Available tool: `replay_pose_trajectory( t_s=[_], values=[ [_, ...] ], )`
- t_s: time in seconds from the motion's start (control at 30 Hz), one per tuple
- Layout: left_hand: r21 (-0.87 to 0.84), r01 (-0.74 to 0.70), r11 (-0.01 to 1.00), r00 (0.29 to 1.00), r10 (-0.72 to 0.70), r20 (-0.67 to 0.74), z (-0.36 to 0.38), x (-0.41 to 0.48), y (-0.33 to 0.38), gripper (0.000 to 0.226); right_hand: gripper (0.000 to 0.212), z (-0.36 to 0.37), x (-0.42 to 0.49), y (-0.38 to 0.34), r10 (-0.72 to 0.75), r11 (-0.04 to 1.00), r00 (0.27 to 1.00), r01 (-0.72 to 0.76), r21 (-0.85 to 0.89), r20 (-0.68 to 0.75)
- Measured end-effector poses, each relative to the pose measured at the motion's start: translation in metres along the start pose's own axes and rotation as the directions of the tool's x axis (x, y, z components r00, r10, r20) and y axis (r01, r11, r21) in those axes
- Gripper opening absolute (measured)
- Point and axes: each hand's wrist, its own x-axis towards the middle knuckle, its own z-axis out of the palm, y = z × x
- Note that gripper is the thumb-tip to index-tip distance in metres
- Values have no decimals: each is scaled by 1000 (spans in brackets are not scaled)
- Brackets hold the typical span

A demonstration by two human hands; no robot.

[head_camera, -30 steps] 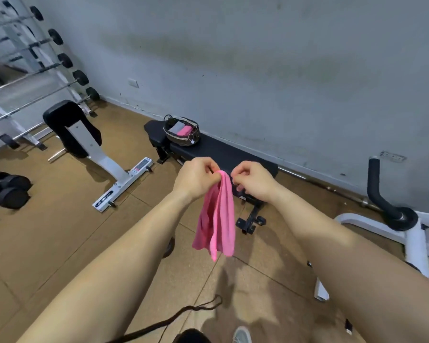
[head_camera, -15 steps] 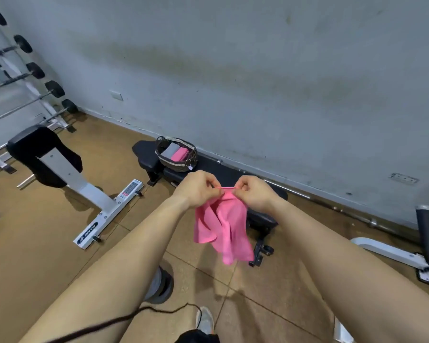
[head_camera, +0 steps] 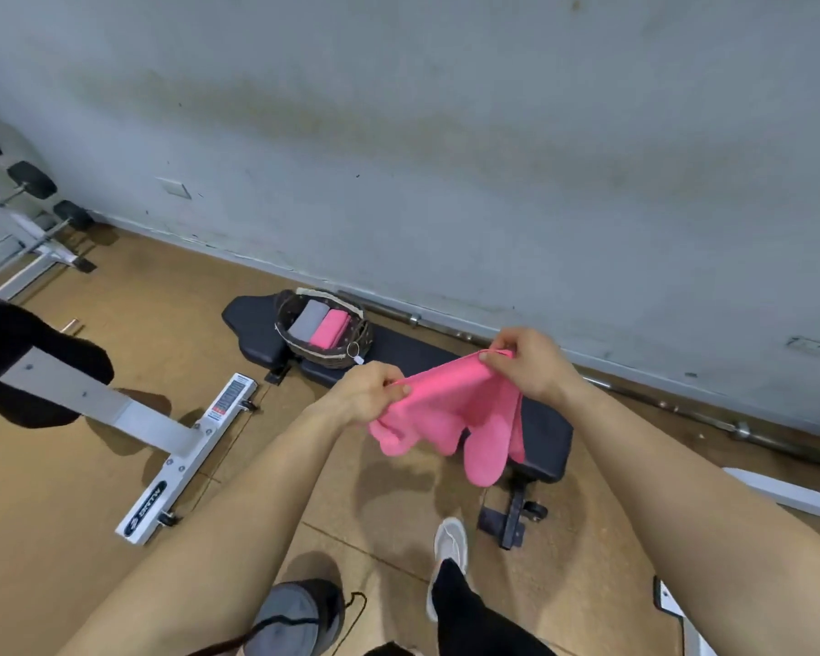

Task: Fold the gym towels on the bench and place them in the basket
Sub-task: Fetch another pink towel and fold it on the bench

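A pink towel (head_camera: 450,414) hangs in the air over the black bench (head_camera: 543,435), stretched along its top edge. My left hand (head_camera: 368,393) pinches its left corner and my right hand (head_camera: 529,359) pinches its right corner. The rest of the cloth droops in loose folds below. A dark wicker basket (head_camera: 325,355) stands on the bench's far left end, holding a folded grey towel (head_camera: 309,319) and a folded pink towel (head_camera: 330,328) side by side.
A grey wall runs close behind the bench, with a steel bar (head_camera: 711,416) lying along its base. A white-framed machine with a black pad (head_camera: 34,366) stands at left. A barbell rack (head_camera: 24,210) sits far left. My shoe (head_camera: 450,544) is on the brown floor.
My hands have drawn apart, spreading the towel's top edge wide where it was bunched before. The view has moved closer to the bench and tilted down.
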Motion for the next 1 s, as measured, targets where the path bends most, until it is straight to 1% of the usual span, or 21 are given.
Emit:
replay_pose_trajectory(
  t_s=[0.1, 0.17, 0.27, 0.33, 0.43, 0.5, 0.57, 0.63, 0.7, 0.73, 0.8, 0.93, 1.0],
  values=[
    [-12, -4, 1000, 1000, 4, -16, -32, 41, -5, 24, 24, -9, 51, 10, -3, 1000, 995, 4, -12, 103],
    [18, 4, 1000, 1000, -4, 5, -53, 66, -6, 25, 22, -17, 78, 16, 2, 1000, 986, -3, 6, 169],
    [60, 30, 998, 999, -31, 19, -81, 101, -4, 26, 18, -29, 113, 26, 38, 999, 971, -35, -17, 236],
    [66, 30, 997, 999, -31, 7, -93, 121, -5, 25, 16, -36, 133, 30, 67, 998, 966, -61, -35, 248],
    [130, -9, 991, 999, 2, 51, -103, 148, -3, 28, 6, -40, 153, 33, 112, 990, 969, -89, -112, 221],
    [178, -67, 982, 996, 55, 71, -110, 166, -4, 23, 11, -42, 159, 35, 168, 978, 964, -136, -161, 204],
    [244, -155, 957, 987, 142, 70, -119, 183, -5, 15, 15, -43, 160, 35, 241, 964, 949, -209, -166, 202],
    [278, -228, 933, 974, 214, 79, -129, 194, -1, 15, 22, -41, 157, 34, 294, 951, 936, -266, -156, 195],
    [250, -296, 922, 955, 283, 88, -139, 200, 3, 16, 30, -34, 155, 29, 343, 936, 927, -324, -138, 150],
    [230, -332, 915, 943, 321, 85, -144, 202, 2, 16, 30, -30, 154, 26, 367, 927, 923, -353, -126, 112],
    [186, -387, 903, 922, 375, 99, -154, 209, -7, 18, 24, -20, 152, 17, 403, 911, 914, -397, -115, 37],
    [39, -405, 913, 902, 392, 182, -169, 220, -39, 25, 13, 15, 136, -10, 472, 881, 881, -473, -20, -42],
    [-82, -402, 912, 886, 410, 215, -173, 220, -56, 21, 12, 40, 125, -22, 521, 853, 851, -520, 39, -58]
  ],
)
